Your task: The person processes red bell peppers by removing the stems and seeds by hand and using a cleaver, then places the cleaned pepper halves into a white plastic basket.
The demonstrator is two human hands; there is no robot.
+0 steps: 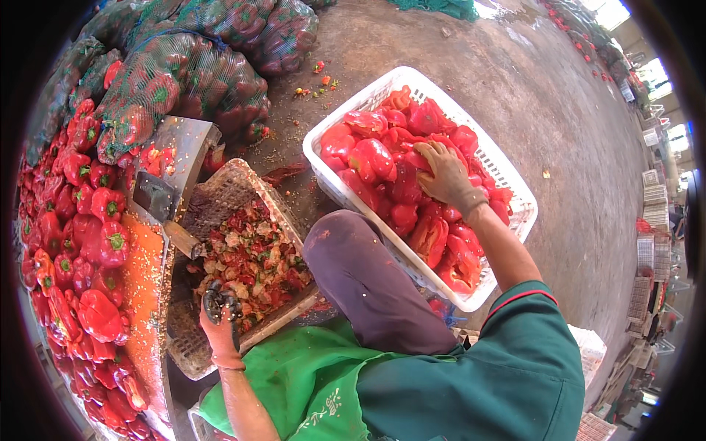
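Observation:
My right hand [446,178], in a tan glove, lies on red bell peppers [405,184] that fill a white plastic basket [412,288]. Its fingers are stretched out over the peppers, open and not gripping any. Lower left, my left hand [218,310] wears an orange glove with dark fingers. These fingers are curled; whatever is in them, if anything, I cannot make out. It hovers by the near left side of a dirty crate [261,325] holding pepper cores and scraps [254,259]. A wooden handle [182,239] sticks out over the crate from the work table.
Whole red peppers [84,242] are heaped along the left, beside an orange, seed-strewn board [144,275]. Stuffed net sacks [187,84] of peppers stand at the upper left. My bent knee [353,257] comes between crate and basket. More crates [646,264] line the far right.

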